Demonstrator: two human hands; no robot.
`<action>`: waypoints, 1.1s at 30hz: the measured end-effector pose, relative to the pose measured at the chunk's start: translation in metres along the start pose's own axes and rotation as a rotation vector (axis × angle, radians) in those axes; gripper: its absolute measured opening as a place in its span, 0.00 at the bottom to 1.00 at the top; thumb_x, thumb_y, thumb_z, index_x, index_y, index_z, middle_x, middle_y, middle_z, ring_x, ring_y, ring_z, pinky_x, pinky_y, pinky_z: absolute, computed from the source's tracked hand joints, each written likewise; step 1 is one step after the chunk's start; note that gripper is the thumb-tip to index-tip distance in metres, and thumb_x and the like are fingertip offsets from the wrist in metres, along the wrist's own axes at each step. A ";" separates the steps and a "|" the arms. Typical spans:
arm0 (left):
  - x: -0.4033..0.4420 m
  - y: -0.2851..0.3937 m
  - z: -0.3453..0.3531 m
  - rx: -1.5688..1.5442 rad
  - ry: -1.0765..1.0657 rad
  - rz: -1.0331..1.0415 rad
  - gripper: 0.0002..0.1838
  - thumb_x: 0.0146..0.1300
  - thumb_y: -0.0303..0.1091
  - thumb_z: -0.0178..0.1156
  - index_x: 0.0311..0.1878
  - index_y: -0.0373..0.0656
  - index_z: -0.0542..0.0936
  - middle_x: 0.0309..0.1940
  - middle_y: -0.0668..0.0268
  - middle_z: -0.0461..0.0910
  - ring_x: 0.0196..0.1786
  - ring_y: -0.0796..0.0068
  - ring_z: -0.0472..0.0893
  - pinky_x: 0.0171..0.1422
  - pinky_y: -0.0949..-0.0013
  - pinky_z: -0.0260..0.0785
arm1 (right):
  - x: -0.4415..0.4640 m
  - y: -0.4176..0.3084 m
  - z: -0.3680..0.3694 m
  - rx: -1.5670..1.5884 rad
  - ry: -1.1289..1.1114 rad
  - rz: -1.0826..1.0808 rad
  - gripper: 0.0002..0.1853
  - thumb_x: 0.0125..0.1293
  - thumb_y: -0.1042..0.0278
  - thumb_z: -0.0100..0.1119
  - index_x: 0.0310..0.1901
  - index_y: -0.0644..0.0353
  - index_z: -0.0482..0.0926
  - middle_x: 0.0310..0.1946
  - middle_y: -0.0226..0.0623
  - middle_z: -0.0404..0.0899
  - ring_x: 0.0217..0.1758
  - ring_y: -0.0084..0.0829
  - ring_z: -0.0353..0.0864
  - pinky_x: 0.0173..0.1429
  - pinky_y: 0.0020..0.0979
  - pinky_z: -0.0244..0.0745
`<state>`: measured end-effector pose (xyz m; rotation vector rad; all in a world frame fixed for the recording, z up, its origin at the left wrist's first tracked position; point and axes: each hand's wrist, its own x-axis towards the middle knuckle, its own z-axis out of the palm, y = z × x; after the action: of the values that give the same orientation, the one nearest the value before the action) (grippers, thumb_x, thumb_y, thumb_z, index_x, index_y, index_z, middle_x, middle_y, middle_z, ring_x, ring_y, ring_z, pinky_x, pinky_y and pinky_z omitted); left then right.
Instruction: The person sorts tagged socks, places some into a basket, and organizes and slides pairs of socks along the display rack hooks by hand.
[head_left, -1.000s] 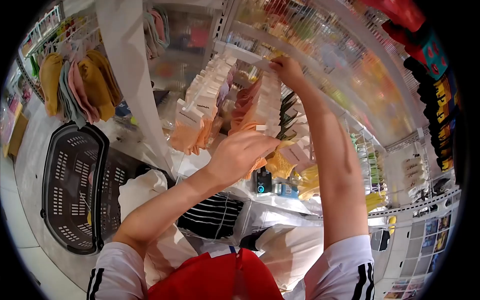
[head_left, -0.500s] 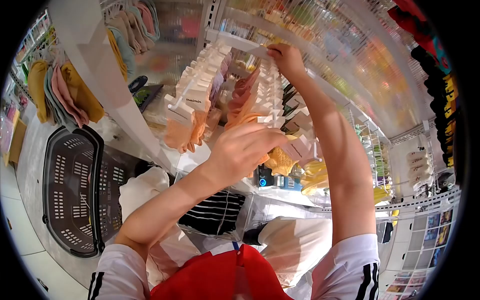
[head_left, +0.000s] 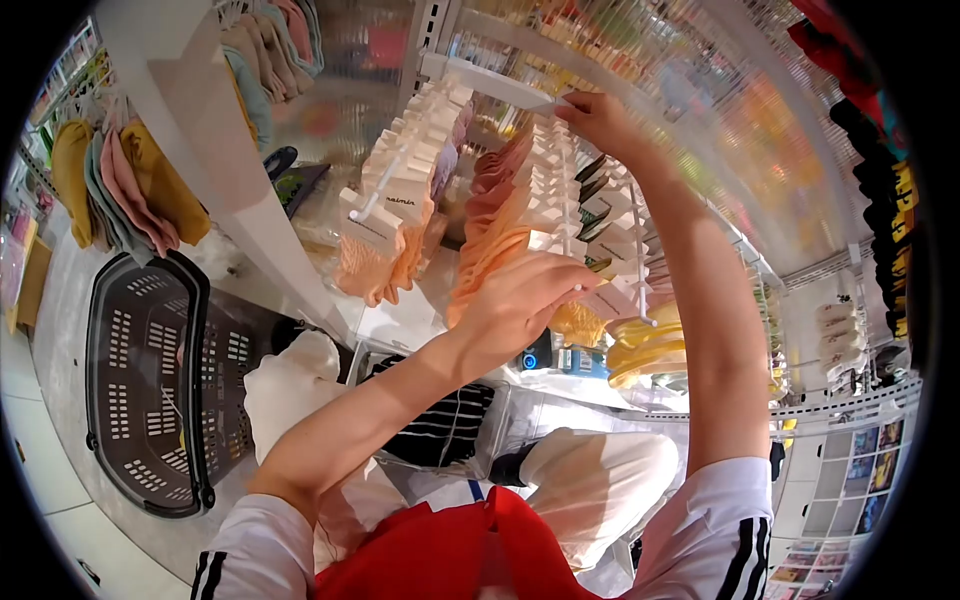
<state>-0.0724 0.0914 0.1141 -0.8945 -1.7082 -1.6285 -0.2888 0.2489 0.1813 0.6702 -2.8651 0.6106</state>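
My left hand is closed at the front of a white display hook, whose tip shows by my fingers. Orange and pink socks on white header cards hang along this hook. At the back, my right hand pinches the hook's rear end against a white crossbar; the exact grip is partly hidden. To the left hangs another row of orange socks with white cards. Yellow socks hang on a hook just right of my left hand.
A dark grey shopping basket stands on the floor at left. Below my arms, a clear bin holds black striped fabric. A white post rises at left, and a ribbed translucent panel backs the shelf.
Both hands have shifted slightly right in view, along with the rows of socks. My left hand sits a little lower, showing more of the orange socks. Both grips look the same.
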 end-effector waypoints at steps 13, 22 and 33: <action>0.011 -0.004 -0.010 0.137 -0.076 0.119 0.08 0.49 0.23 0.60 0.35 0.39 0.77 0.29 0.62 0.78 0.30 0.64 0.78 0.33 0.69 0.70 | -0.002 -0.003 0.003 0.004 0.047 -0.035 0.14 0.57 0.58 0.57 0.37 0.61 0.79 0.23 0.43 0.77 0.25 0.37 0.75 0.34 0.35 0.69; 0.014 0.006 -0.008 -0.009 -0.123 -0.068 0.02 0.54 0.23 0.57 0.31 0.37 0.76 0.28 0.62 0.79 0.30 0.67 0.80 0.33 0.73 0.72 | -0.001 0.004 0.010 -0.040 0.101 -0.053 0.14 0.57 0.56 0.56 0.35 0.58 0.80 0.24 0.44 0.78 0.30 0.44 0.77 0.36 0.38 0.71; 0.004 0.006 -0.006 -0.041 -0.060 -0.126 0.04 0.53 0.16 0.51 0.28 0.36 0.74 0.29 0.58 0.81 0.31 0.66 0.81 0.34 0.73 0.71 | 0.005 0.002 0.004 -0.181 0.082 -0.142 0.12 0.56 0.56 0.56 0.34 0.55 0.81 0.27 0.42 0.79 0.32 0.44 0.77 0.37 0.39 0.72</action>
<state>-0.0700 0.0854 0.1209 -0.8783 -1.8101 -1.7408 -0.2945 0.2463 0.1781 0.7908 -2.7254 0.3459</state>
